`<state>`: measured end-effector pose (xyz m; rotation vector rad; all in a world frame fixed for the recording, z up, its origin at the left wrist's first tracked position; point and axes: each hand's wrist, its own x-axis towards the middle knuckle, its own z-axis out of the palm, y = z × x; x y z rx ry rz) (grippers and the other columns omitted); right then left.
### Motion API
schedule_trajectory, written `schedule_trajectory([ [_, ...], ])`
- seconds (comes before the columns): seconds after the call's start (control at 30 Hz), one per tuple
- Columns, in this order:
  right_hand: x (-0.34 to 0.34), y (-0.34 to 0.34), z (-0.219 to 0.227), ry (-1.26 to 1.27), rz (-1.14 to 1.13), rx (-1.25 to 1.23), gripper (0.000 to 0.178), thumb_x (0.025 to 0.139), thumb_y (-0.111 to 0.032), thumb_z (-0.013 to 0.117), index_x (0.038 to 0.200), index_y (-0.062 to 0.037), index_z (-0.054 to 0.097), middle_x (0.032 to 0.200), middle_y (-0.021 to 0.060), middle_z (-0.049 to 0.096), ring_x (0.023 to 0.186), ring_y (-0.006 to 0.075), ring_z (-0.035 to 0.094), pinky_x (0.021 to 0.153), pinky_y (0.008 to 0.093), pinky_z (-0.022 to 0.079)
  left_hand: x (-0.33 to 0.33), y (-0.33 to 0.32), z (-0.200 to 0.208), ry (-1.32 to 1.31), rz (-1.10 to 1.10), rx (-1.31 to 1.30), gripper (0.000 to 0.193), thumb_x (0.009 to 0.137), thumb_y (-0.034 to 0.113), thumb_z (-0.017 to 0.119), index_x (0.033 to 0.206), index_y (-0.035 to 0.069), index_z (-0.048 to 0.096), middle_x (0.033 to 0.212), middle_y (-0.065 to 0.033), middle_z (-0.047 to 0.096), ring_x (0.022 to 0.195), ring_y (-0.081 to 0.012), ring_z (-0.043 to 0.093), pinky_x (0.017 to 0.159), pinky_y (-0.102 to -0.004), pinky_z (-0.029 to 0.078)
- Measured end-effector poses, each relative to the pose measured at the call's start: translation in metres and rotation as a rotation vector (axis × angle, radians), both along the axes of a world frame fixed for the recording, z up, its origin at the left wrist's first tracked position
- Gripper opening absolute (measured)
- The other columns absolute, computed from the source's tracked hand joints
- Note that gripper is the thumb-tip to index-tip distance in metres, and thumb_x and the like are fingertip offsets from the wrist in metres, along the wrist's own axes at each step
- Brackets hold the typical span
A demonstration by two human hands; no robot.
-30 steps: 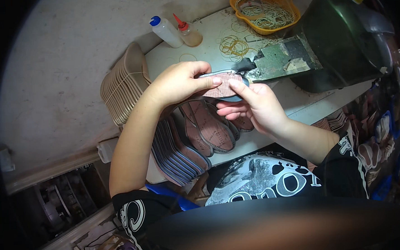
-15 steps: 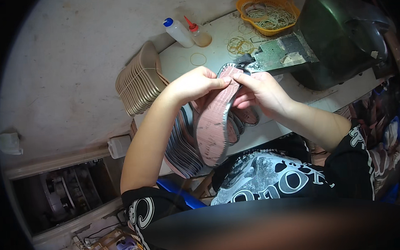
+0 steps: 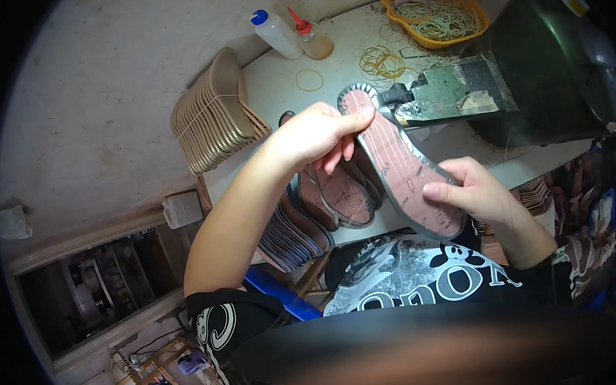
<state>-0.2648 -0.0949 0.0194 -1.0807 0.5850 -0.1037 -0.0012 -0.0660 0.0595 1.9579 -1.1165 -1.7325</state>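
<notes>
A pink shoe insole (image 3: 407, 163) with a dark edge is held up between both hands. It slants from upper left to lower right, pink side facing me. My left hand (image 3: 322, 132) pinches it near its narrow upper end, thumb on the pink face. Lower down, my right hand (image 3: 471, 187) grips the broad end, thumb on top and fingers behind. Beneath, several similar pink insoles (image 3: 346, 197) lie on the white table (image 3: 275, 89). Beside them stands a row of dark-edged insoles (image 3: 292, 228), partly hidden by my left forearm.
A banded stack of beige soles (image 3: 210, 117) stands by the wall. Behind are a blue-capped bottle (image 3: 279, 37), a red-tipped bottle (image 3: 314, 42), loose rubber bands (image 3: 383, 64) and a yellow basket (image 3: 446, 42) of bands. A dark green machine (image 3: 552, 75) with a plate stands right.
My right hand has slid from the insole's upper end down to its broad end. The insole has swung, its lower end now toward the right. My left hand stays near the top.
</notes>
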Motion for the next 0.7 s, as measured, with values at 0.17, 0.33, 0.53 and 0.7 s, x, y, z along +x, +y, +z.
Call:
schedule_trajectory([
  [0.17,0.017,-0.002,-0.009,-0.057,-0.16,0.055,0.026,0.09,-0.021,0.064,0.097,0.0045,0.065,0.085,0.0035,0.066,0.074,0.0059,0.058,0.066,0.0224,0.048,0.02,-0.012,-0.016,-0.162,-0.027,-0.087,0.066,0.083,0.061,0.059,0.049,0.004,0.055,0.037,-0.0016,0.041,0.033,-0.0099,0.038,0.035,-0.0242,0.029],
  [0.33,0.049,0.003,-0.017,-0.168,-0.235,0.188,0.028,0.091,-0.022,0.061,0.101,0.0041,0.063,0.089,0.0057,0.067,0.076,0.0079,0.062,0.067,0.0235,0.05,0.031,-0.015,-0.026,-0.14,0.139,-0.211,0.055,0.086,0.053,0.06,0.057,0.008,0.053,0.045,0.0019,0.045,0.035,-0.008,0.038,0.037,-0.0223,0.029],
  [0.53,0.061,0.038,-0.01,-0.296,-0.134,0.06,0.025,0.092,-0.02,0.061,0.105,0.002,0.063,0.092,0.0018,0.066,0.079,0.0051,0.058,0.073,0.0226,0.048,-0.007,0.043,-0.032,0.316,0.554,-0.621,0.028,0.094,0.028,0.054,0.098,0.001,0.058,0.072,-0.0038,0.061,0.056,-0.0103,0.057,0.05,-0.0228,0.046],
  [0.7,0.047,0.053,0.001,-0.161,-0.163,-0.347,0.018,0.084,-0.016,0.071,0.087,-0.0002,0.063,0.081,0.0005,0.064,0.074,0.0027,0.055,0.062,0.0204,0.046,-0.055,0.101,-0.043,0.724,0.679,-0.779,0.027,0.095,0.015,0.053,0.118,0.001,0.047,0.098,-0.0074,0.061,0.082,-0.014,0.062,0.073,-0.0259,0.052],
])
